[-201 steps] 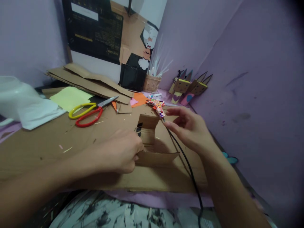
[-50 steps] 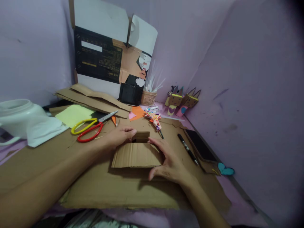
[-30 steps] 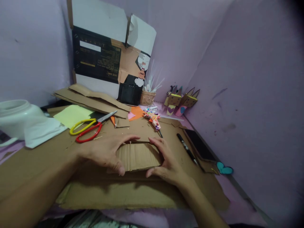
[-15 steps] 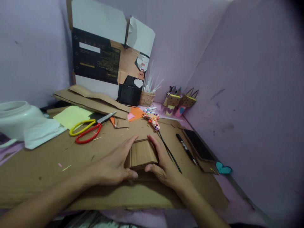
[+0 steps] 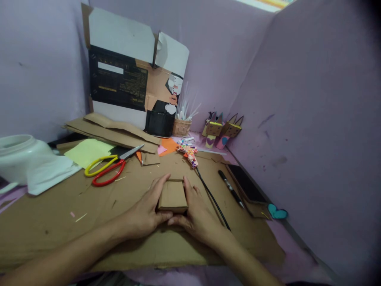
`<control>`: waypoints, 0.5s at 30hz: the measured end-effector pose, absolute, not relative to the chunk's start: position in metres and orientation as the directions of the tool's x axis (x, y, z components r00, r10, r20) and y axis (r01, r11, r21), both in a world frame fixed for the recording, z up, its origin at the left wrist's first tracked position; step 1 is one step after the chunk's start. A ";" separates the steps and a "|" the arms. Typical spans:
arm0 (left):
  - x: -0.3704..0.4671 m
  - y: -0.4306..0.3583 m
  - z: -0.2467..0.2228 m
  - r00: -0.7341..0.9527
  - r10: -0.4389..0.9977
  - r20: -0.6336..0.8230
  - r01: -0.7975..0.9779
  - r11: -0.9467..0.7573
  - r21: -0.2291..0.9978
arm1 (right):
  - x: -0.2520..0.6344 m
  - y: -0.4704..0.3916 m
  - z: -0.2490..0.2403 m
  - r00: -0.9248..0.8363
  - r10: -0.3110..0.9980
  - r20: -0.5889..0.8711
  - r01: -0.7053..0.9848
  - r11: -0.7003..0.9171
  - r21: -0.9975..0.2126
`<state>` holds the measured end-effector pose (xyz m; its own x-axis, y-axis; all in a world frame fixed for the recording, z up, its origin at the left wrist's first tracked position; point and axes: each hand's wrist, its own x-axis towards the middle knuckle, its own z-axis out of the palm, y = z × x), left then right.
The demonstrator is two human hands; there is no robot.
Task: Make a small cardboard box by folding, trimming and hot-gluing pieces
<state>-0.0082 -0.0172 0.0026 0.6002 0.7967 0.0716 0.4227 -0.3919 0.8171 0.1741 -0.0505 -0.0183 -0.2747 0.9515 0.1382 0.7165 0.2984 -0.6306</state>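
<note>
A small brown cardboard box (image 5: 172, 195) sits near the front of the cardboard sheet (image 5: 98, 222), its flat top facing up. My left hand (image 5: 148, 208) wraps its left side, with the thumb along the front edge. On the right side, my right hand (image 5: 195, 210) presses against the box, its thumb also at the front. Both hands grip the box between them, and the thumbs nearly meet. The underside of the box is hidden.
Scissors (image 5: 110, 171) with red and yellow handles lie left. A glue gun (image 5: 190, 155) trails a black cord. A pen (image 5: 231, 189) and a phone (image 5: 247, 182) are right. A white pot (image 5: 26, 159) stands far left; a basket (image 5: 181, 128) is behind.
My hands have come closer together around the box. The box has turned and now shows a smooth flat top instead of the ridged face. The whole view has shifted slightly.
</note>
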 end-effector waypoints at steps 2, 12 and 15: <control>-0.006 -0.019 0.002 0.596 0.799 0.075 0.432 -0.399 0.809 | 0.175 -0.050 -0.020 -0.282 0.945 0.163 0.705 0.320 -0.634; -0.006 -0.024 -0.003 0.612 0.781 0.128 0.426 -0.461 0.778 | 0.172 -0.056 -0.029 -0.184 0.961 0.205 0.687 0.275 -0.672; -0.006 -0.024 -0.004 0.622 0.773 0.126 0.424 -0.468 0.775 | 0.169 -0.056 -0.032 -0.125 0.964 0.234 0.685 0.254 -0.683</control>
<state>-0.0061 -0.0239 -0.0038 0.6218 0.7729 0.1264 0.4241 -0.4680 0.7753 0.1687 -0.0562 -0.0322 -0.1246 0.9643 0.2337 0.6846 0.2540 -0.6833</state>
